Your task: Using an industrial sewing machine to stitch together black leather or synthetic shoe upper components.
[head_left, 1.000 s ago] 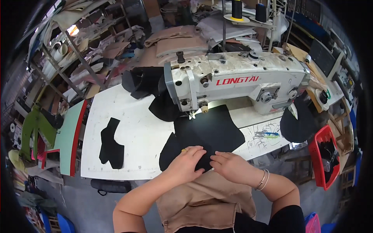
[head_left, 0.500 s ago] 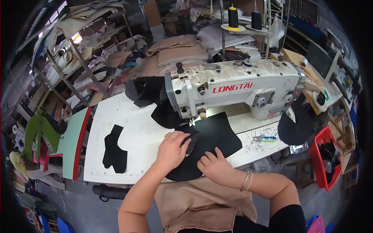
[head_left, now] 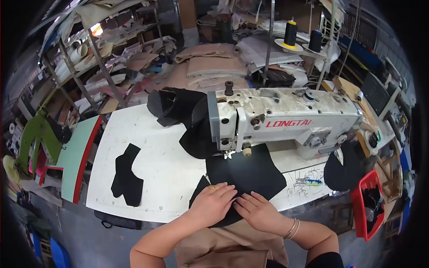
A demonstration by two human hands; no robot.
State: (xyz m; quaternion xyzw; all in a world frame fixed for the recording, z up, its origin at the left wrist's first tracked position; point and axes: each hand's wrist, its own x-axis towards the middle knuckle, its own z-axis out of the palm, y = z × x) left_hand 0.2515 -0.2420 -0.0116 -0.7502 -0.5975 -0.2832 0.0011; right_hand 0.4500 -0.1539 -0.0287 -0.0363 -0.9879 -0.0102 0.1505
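Observation:
A black fabric piece point(head_left: 257, 172) lies on the white table point(head_left: 105, 156), its far part beneath the needle area of the white sewing machine point(head_left: 286, 107). My left hand point(head_left: 213, 203) is closed at the near part of the fabric, fingers bent together and pointing inward. Close beside it, my right hand point(head_left: 260, 213) rests with its fingers pressed together on the same fabric. The two sets of fingertips almost meet over a fold or edge, and what they pinch is partly hidden. Another black cut piece point(head_left: 129, 176) lies flat at the left of the table.
More black pieces point(head_left: 178, 107) are heaped behind the machine head. A small blue-green tool point(head_left: 311, 182) lies right of the fabric. Beyond it are a dark rounded piece point(head_left: 337, 172) and a red basket point(head_left: 360, 210). Thread cones point(head_left: 291, 33) stand at the back.
Both hands have drawn nearer to me and closer together. My left hand has moved from beside the presser foot to the fabric's near edge. The view has also shifted.

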